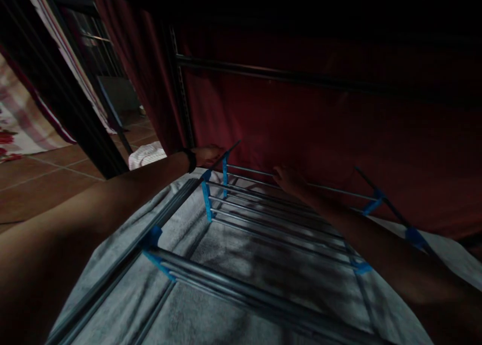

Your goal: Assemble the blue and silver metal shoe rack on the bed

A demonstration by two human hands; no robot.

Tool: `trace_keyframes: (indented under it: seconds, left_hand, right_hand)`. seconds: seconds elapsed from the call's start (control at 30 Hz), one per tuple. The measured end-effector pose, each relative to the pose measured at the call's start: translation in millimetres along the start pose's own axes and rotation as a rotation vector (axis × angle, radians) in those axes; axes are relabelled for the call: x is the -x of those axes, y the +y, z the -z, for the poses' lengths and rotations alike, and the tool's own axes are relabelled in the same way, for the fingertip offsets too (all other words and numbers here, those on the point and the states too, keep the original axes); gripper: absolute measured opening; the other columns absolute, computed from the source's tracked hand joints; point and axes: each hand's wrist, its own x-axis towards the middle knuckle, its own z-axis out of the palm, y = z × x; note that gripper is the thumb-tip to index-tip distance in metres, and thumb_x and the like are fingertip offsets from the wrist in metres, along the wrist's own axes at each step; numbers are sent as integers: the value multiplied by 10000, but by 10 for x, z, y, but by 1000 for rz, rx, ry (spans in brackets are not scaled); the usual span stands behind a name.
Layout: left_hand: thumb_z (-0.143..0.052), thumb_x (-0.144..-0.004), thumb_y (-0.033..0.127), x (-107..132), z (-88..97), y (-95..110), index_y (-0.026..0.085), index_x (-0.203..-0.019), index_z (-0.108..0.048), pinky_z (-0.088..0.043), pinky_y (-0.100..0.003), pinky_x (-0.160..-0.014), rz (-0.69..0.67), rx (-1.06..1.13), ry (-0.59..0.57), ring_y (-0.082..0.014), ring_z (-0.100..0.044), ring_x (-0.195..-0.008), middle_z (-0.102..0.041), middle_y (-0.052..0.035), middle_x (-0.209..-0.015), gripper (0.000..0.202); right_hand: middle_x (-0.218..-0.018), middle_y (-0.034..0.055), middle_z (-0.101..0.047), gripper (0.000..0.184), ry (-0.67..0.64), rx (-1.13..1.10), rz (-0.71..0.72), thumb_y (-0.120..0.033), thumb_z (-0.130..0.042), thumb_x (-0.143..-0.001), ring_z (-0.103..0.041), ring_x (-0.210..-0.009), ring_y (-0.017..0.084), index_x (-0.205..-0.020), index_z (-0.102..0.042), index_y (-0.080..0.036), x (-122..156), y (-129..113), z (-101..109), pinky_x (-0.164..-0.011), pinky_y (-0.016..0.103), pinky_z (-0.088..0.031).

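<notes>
A shoe rack point(263, 234) of thin metal tubes and blue plastic joints lies on a grey blanket point(222, 284). My left hand point(208, 154), with a dark band at the wrist, is at the far end of the left side pole point(176, 202). Its fingers are closed at the far left blue joint point(225, 177), their tips dim and partly hidden. Farther right, my right hand point(289, 180) has its fingers curled round the far thin tube point(331, 188). My right forearm passes over the rack and hides part of its right side.
A dark red curtain point(244, 114) hangs right behind the rack, with a dark metal bar point(263, 73) across it. At the left stand a dark post point(71, 94) and a tiled floor point(45, 179). A pale bundled cloth point(146, 155) sits beyond my left forearm.
</notes>
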Motion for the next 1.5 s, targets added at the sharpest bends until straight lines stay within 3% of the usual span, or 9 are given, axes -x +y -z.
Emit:
trace_keyframes:
  seconds: [0.2, 0.33, 0.57, 1.0, 1.23, 1.5]
  left_hand:
    - [-519, -962, 269, -397, -62, -156, 133, -736, -578, -416, -249, -683, 162, 41, -58, -102, -468, -596, -570, 8, -581, 270]
    - [-529, -947, 296, -486, -150, -339, 136, -767, -589, -466, -291, -700, 179, 71, -25, -150, -569, -655, -632, -49, -649, 249]
    - [-681, -836, 346, -611, -186, -501, 163, -720, -595, -478, -270, -571, 172, 174, 13, -158, -571, -590, -589, -31, -617, 232]
    - [-681, -856, 394, -644, -110, -576, 156, -801, -619, -500, -276, -616, 175, 183, -36, -155, -597, -612, -658, -51, -672, 253]
    - [-761, -770, 268, -715, -101, -585, 138, -894, -658, -485, -243, -653, 183, 114, -79, -130, -604, -645, -661, -29, -716, 208]
    - [-758, -740, 249, -662, -120, -562, 137, -927, -670, -483, -253, -677, 155, 80, -95, -149, -606, -682, -665, -46, -767, 235]
  right_hand:
    - [-1175, 114, -641, 328, -45, 55, 116, -323, -393, -1018, -604, -1033, 228, -1190, -624, -167, -238, 43, -213, -868, 320, -429]
    - [-1187, 123, -604, 350, 7, 104, 76, -323, -314, -1043, -594, -1008, 235, -1173, -599, -167, -246, 71, -271, -801, 320, -430]
    - [-1166, 106, -588, 330, 14, 55, 94, -309, -300, -1049, -573, -1009, 226, -1140, -587, -173, -233, 108, -317, -804, 318, -426]
    - [-1174, 112, -603, 346, 33, 45, 126, -289, -294, -1050, -579, -1001, 219, -1118, -609, -161, -264, 159, -278, -784, 311, -436]
    - [-1178, 115, -614, 332, 46, 45, 180, -271, -313, -1046, -593, -1005, 217, -1128, -616, -161, -258, 183, -325, -773, 307, -453]
    - [-1117, 96, -627, 286, 69, 31, 189, -269, -353, -1041, -607, -966, 203, -1079, -622, -180, -251, 178, -305, -748, 285, -454]
